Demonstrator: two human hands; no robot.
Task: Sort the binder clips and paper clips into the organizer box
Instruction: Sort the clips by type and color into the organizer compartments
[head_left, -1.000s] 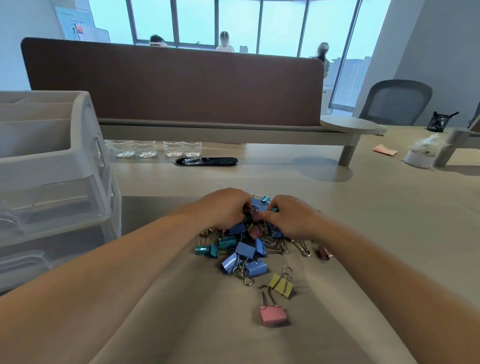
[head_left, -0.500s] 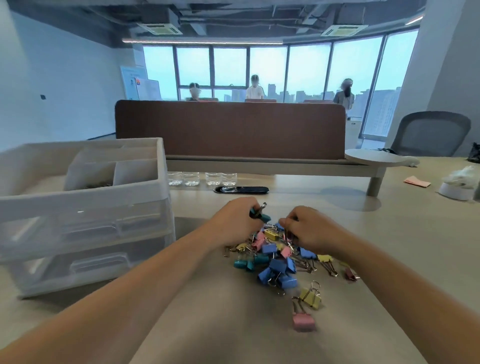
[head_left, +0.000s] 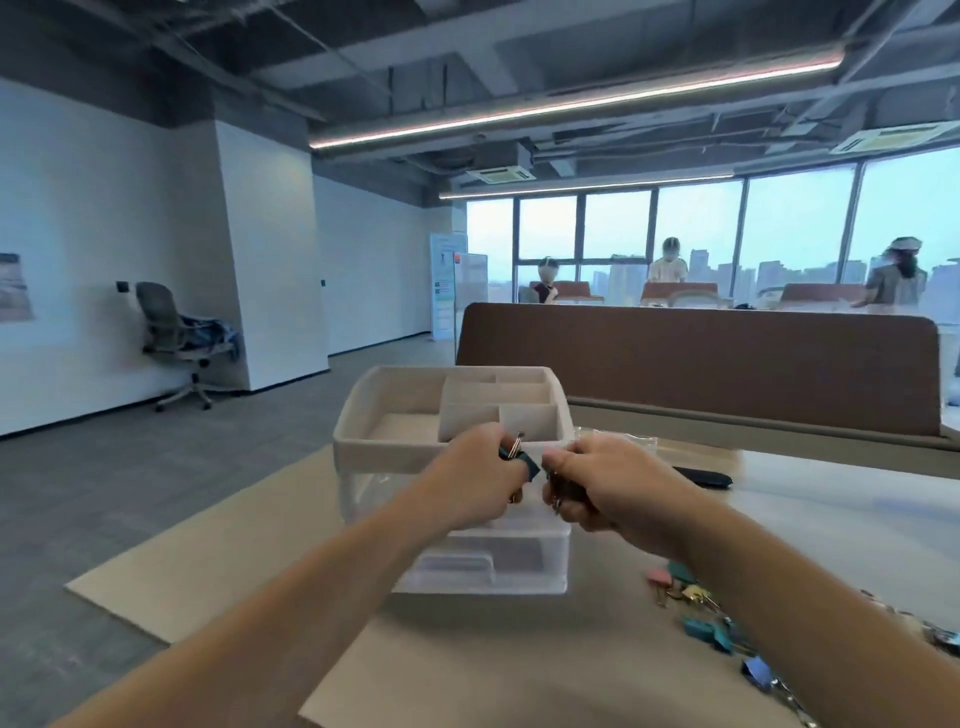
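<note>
Our left hand (head_left: 475, 475) grips teal clips (head_left: 530, 467) in curled fingers; our right hand (head_left: 608, 488) curls round a dark bunch (head_left: 560, 488), both in front of the box (head_left: 363, 447). Loose clips (head_left: 701, 626) lie on the table (head_left: 467, 649) at right.

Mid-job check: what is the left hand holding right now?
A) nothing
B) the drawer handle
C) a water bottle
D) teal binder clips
D: the left hand grips teal binder clips, a wire handle poking up, in front of the organizer box; the right hand holds darker clips.
</note>
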